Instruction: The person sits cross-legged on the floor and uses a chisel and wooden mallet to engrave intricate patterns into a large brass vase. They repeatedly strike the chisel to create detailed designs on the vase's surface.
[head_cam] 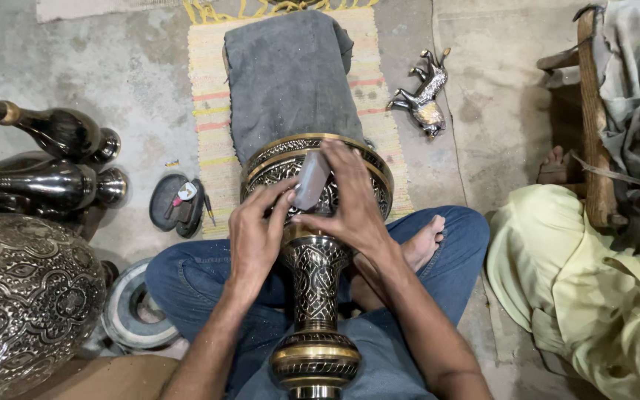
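An engraved black-and-brass vase (315, 281) lies across my lap, its wide bowl propped on a folded grey cloth (287, 74). My right hand (350, 200) presses a small flat grey piece (311, 180) against the bowl's engraved band. My left hand (257, 233) rests on the bowl beside it, fingertips touching the same grey piece. The vase's neck and brass foot point toward me between my knees.
At the left lie dark engraved vases (46, 159) and a big engraved pot (24, 296). A striped mat (209, 111) lies under the cloth. An open black case (178, 204) sits left of it, a metal horse figurine (425, 92) to the right. Another person in yellow-green (579, 289) sits at right.
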